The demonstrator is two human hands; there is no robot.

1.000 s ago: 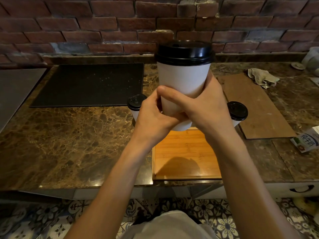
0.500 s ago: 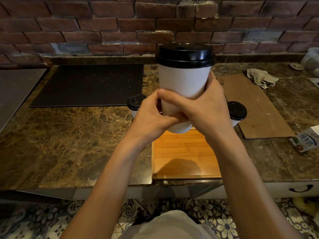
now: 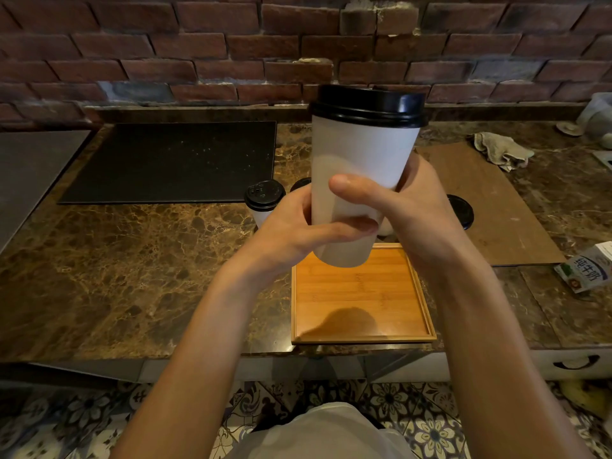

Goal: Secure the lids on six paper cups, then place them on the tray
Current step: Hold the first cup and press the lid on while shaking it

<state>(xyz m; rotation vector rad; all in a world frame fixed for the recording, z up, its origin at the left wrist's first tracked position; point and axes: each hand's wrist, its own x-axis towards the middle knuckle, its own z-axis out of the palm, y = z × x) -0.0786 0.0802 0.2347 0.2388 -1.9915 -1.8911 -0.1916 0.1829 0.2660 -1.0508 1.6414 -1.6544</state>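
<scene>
A tall white paper cup (image 3: 362,154) with a black lid (image 3: 369,104) on top is held upright in the air above the far end of the wooden tray (image 3: 361,293). My left hand (image 3: 294,231) and my right hand (image 3: 414,210) both grip its lower half, thumbs across the front. On the counter behind stand more lidded cups: one at the left (image 3: 264,199), a second (image 3: 299,184) mostly hidden by the held cup, and one at the right (image 3: 462,212) behind my right hand.
A black mat (image 3: 172,160) lies at the back left of the marble counter (image 3: 116,260). To the right lie a brown board (image 3: 490,207), a crumpled cloth (image 3: 501,150) and a milk carton (image 3: 586,268). A brick wall (image 3: 231,44) runs behind.
The held cup has sunk slightly toward the tray. My left thumb has stretched out across the front of the cup, under my right thumb.
</scene>
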